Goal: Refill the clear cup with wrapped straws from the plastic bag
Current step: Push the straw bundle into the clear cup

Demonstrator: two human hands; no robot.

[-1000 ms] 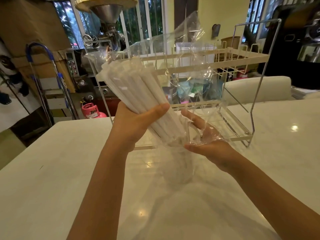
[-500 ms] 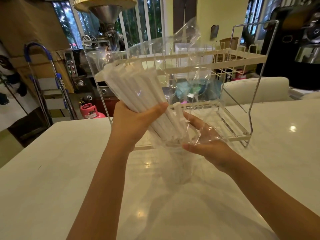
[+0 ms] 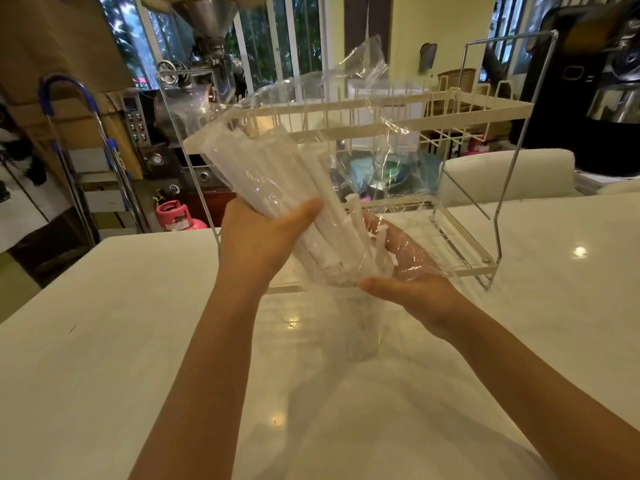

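My left hand [image 3: 258,237] grips a bundle of white wrapped straws [image 3: 263,171] through a clear plastic bag [image 3: 360,109], tilted so the lower ends point down to the right. Those ends reach the mouth of a clear cup [image 3: 353,327] that stands on the white table [image 3: 104,341]. My right hand [image 3: 405,271] cups the bag's lower end and the straw tips just above the cup's rim, thumb in front. A few straws [image 3: 356,223] stick up loose between my hands. The upper part of the bag billows empty above.
A white wire dish rack [image 3: 485,109] stands on the table right behind my hands. A white chair back [image 3: 502,174] is beyond the table at right. A pink gas cylinder [image 3: 175,218] and a blue-handled trolley [image 3: 69,98] are on the floor at left.
The straw bundle has slid lower toward the cup and more loose straw ends now show between my hands. My right hand has closed in tighter around the bag's lower end.
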